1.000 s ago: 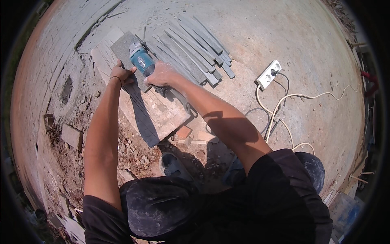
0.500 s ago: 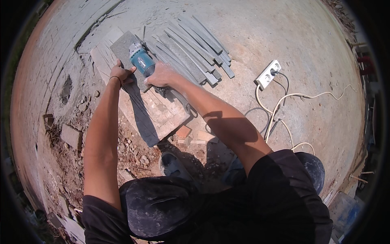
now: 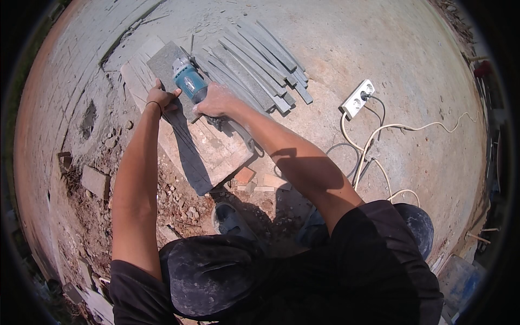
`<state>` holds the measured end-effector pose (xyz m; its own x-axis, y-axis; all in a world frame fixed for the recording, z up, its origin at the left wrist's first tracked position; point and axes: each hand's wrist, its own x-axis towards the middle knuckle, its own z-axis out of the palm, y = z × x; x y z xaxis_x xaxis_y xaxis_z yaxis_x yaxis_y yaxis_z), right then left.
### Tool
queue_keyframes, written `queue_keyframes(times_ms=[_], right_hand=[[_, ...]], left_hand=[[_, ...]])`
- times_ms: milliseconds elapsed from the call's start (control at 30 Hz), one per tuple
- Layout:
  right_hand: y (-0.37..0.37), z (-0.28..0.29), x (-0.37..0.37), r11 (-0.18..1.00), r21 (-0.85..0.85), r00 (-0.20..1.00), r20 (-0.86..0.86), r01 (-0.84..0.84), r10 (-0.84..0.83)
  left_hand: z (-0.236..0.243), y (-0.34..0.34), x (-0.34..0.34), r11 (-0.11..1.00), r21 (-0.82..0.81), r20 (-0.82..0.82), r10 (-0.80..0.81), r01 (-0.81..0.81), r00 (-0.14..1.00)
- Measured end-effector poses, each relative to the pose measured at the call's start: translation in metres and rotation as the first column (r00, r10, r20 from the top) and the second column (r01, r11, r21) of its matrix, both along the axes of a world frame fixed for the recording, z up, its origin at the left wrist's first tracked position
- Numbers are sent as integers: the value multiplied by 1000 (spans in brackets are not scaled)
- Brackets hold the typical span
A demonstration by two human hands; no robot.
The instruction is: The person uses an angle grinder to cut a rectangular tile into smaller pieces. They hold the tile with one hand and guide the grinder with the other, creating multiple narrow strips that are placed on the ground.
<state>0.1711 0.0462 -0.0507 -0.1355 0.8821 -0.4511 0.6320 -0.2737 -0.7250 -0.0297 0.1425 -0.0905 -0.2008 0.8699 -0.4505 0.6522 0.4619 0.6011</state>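
My right hand (image 3: 216,101) is wrapped round the rear handle of a teal angle grinder (image 3: 190,83). Its metal head points away from me, and a disc edge shows at its right side, over a grey stone slab (image 3: 164,58). At the slab's near left edge, my left hand (image 3: 162,98) grips the stone, with thumb and a finger apart on it; the other fingers are partly hidden. Under the slab lies a wide pale board (image 3: 227,157), crossed by a dark shadow. Where the disc meets the stone is too small to make out.
Several cut grey stone strips (image 3: 254,67) lie right of the slab. Farther right, a white power strip (image 3: 358,99) has a dark plug in it, and a cream cable (image 3: 382,176) loops over the ground. Rubble (image 3: 184,208) and brick pieces (image 3: 245,175) lie near my feet.
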Motion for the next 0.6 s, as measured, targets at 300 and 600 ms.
queue_keyframes(times_ms=[300,600], right_hand=[[-2,-2,1,1000,11,1000,14,8,-9],[-3,-1,2,1000,4,1000,-5,-15,15]], left_hand=[[-4,2,0,1000,-4,-16,-10,10,1000],[4,0,2,997,-71,39,12,-9,999]])
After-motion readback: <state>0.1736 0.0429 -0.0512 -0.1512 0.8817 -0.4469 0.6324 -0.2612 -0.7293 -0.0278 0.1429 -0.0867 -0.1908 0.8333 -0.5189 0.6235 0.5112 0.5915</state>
